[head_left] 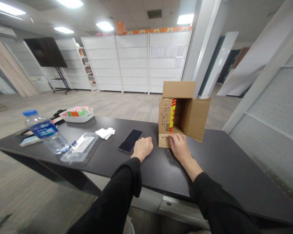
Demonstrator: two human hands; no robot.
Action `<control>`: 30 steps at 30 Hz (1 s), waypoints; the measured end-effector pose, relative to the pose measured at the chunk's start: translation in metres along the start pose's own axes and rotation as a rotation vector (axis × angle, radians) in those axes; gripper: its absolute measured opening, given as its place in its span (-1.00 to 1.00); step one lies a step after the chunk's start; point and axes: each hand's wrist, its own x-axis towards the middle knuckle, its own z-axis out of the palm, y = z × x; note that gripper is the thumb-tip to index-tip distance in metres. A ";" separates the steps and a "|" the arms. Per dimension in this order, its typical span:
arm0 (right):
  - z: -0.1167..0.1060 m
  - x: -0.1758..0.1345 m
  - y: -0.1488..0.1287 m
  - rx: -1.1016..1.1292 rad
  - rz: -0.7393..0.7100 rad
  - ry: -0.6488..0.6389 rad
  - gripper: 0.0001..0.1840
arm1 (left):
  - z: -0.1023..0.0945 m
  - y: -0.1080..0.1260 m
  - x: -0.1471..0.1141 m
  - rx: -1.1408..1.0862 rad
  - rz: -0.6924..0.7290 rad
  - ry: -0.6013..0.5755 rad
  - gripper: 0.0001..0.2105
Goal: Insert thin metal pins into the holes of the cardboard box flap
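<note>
An open cardboard box (pixel 166 112) stands on its side on the dark table, its lower flap (pixel 163 141) toward me and marked with a row of small dark holes or dots. My right hand (pixel 180 148) is at that flap, fingers pinched together at its upper edge; whatever they hold is too small to make out. Below the flap, several thin metal pins (pixel 170 154), like long screws or nails, point toward me. My left hand (pixel 143 148) rests curled into a fist beside a black phone (pixel 131 141); its inside is hidden.
Left of the phone are a crumpled white tissue (pixel 105 133), a clear plastic case (pixel 81 148) and a water bottle (pixel 45 131). A white basket (pixel 78 117) with colourful packets sits at the far left edge. A perforated partition (pixel 278 110) borders the right side.
</note>
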 end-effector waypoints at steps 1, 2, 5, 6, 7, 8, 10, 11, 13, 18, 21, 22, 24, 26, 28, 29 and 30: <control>-0.001 0.000 0.000 0.001 -0.006 0.009 -0.77 | 0.000 0.000 0.000 0.000 0.006 0.005 -0.65; -0.001 0.000 0.000 0.001 -0.010 0.019 -0.78 | 0.001 -0.001 0.000 0.001 0.011 0.008 -0.65; -0.004 0.001 -0.001 0.005 -0.012 0.053 -0.78 | 0.000 -0.001 0.000 0.003 0.011 0.005 -0.64; -0.005 0.001 -0.001 0.009 -0.012 0.066 -0.78 | 0.000 -0.001 0.000 0.005 0.005 0.000 -0.64; -0.006 0.001 -0.002 0.013 -0.013 0.077 -0.78 | 0.000 0.000 0.000 0.007 -0.002 -0.004 -0.64; -0.007 0.001 -0.003 0.017 -0.017 0.089 -0.78 | -0.001 0.000 -0.001 0.008 -0.008 -0.008 -0.64; -0.009 0.002 -0.004 0.026 -0.022 0.112 -0.79 | -0.001 0.001 -0.001 0.009 -0.015 -0.010 -0.64; -0.010 0.002 -0.005 0.030 -0.023 0.122 -0.79 | -0.001 0.001 -0.001 0.008 -0.017 -0.009 -0.65; -0.013 0.002 -0.007 0.040 -0.024 0.135 -0.80 | -0.002 0.001 -0.001 0.006 -0.016 -0.007 -0.65; -0.018 0.002 -0.010 0.068 -0.016 0.151 -0.81 | -0.001 0.000 -0.001 0.004 -0.003 -0.004 -0.64; -0.021 0.002 -0.011 0.106 0.000 0.148 -0.81 | 0.000 0.000 0.000 0.006 0.000 -0.001 -0.64; -0.022 0.002 -0.011 0.125 0.007 0.143 -0.80 | 0.000 0.000 0.000 0.006 0.000 -0.001 -0.64; -0.024 0.001 -0.011 0.164 0.021 0.134 -0.79 | 0.001 -0.001 0.000 0.005 0.005 0.003 -0.65; -0.025 0.000 -0.013 0.200 0.029 0.131 -0.79 | 0.003 -0.001 0.001 0.008 0.012 0.016 -0.65; -0.027 -0.001 -0.014 0.231 0.040 0.129 -0.78 | 0.004 -0.002 0.002 0.012 0.022 0.031 -0.66; -0.028 -0.002 -0.016 0.247 0.048 0.124 -0.79 | 0.005 -0.003 0.002 0.012 0.027 0.037 -0.66; -0.029 -0.003 -0.017 0.262 0.058 0.117 -0.79 | 0.006 -0.003 0.002 0.012 0.029 0.041 -0.66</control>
